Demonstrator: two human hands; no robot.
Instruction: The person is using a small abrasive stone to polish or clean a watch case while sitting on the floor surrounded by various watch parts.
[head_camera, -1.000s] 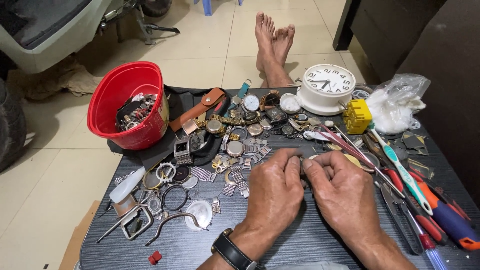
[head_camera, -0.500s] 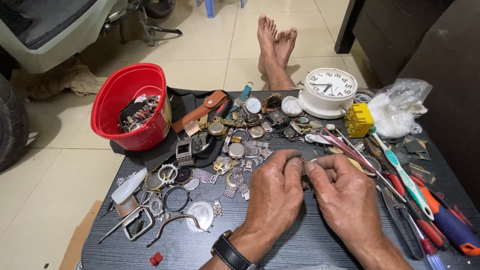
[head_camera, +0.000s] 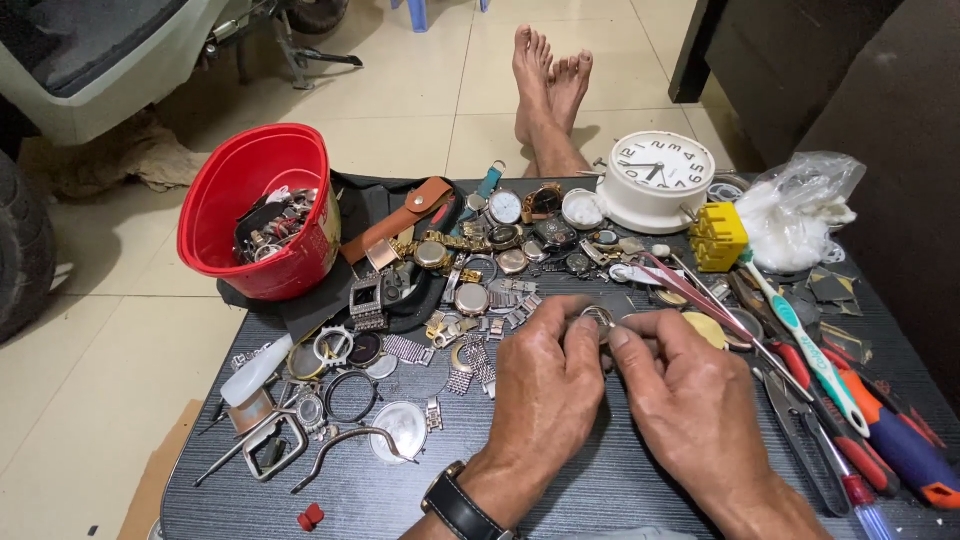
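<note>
Desk (head_camera: 600, 500): dark, wood-grained, strewn with watch parts.
Red bucket (head_camera: 262, 205): far left corner, holds loose watches.
White alarm clock (head_camera: 655, 178): far edge, right of centre.
Left hand (head_camera: 545, 390): wristwatch on the wrist, fingertips pinching one side of the ring.
Right hand (head_camera: 690, 400): fingertips pinching the other side.
Screwdrivers (head_camera: 900, 440): right edge of the desk.
Small metal ring (head_camera: 598, 317): held between both hands just above the desk, near its middle. Judged light, stiff, smooth, easily dropped; best pinched by the rim, not pressed flat.
</note>
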